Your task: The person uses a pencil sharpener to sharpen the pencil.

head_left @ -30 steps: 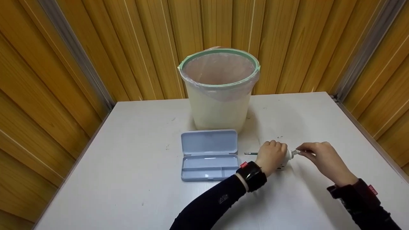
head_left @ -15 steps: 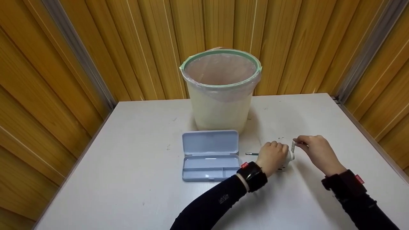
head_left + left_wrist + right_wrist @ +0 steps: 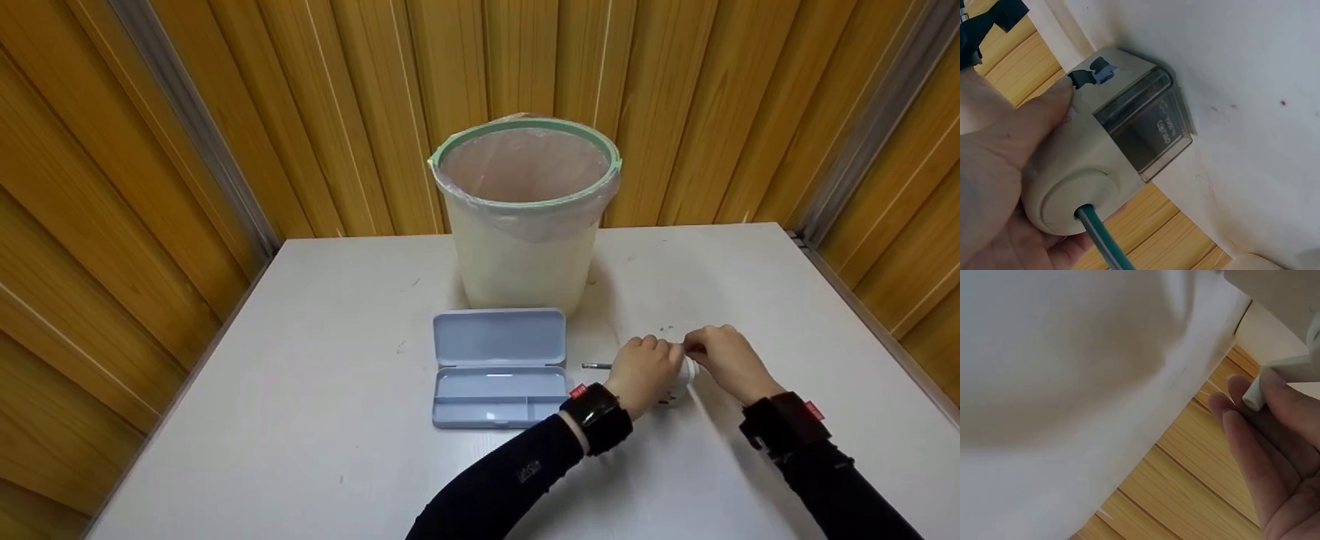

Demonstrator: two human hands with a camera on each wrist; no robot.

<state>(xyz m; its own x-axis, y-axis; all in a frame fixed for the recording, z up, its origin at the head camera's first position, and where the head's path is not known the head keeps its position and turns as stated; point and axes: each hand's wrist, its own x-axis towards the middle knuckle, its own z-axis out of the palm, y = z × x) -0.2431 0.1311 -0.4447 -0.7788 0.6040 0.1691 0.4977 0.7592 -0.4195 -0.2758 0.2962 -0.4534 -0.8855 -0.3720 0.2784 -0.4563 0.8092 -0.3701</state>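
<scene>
My left hand point(image 3: 643, 375) grips a white rotary pencil sharpener point(image 3: 1067, 149), its thumb across the body near a dark torn sticker. A clear shavings drawer point(image 3: 1148, 126) shows on the sharpener's side, close over the white tabletop. Out of the sharpener's round front comes a green and dark striped pencil point(image 3: 1103, 239); its far end points toward the pencil case in the head view. On the sharpener's opposite end, my right hand point(image 3: 731, 367) pinches the crank's knob point(image 3: 1252, 398) between thumb and fingers. Most of the sharpener is hidden behind my left hand in the head view.
A pale blue pencil case point(image 3: 499, 337) lies with its lid up, left of my left hand. Behind it stands a cream bin point(image 3: 525, 262) with a green rim and a plastic liner. Wood-patterned panels point(image 3: 360, 112) border the white table point(image 3: 285, 375).
My right hand has carried the crank round, from out to the right, up, then in close beside my left hand. The left hand keeps its hold on the sharpener.
</scene>
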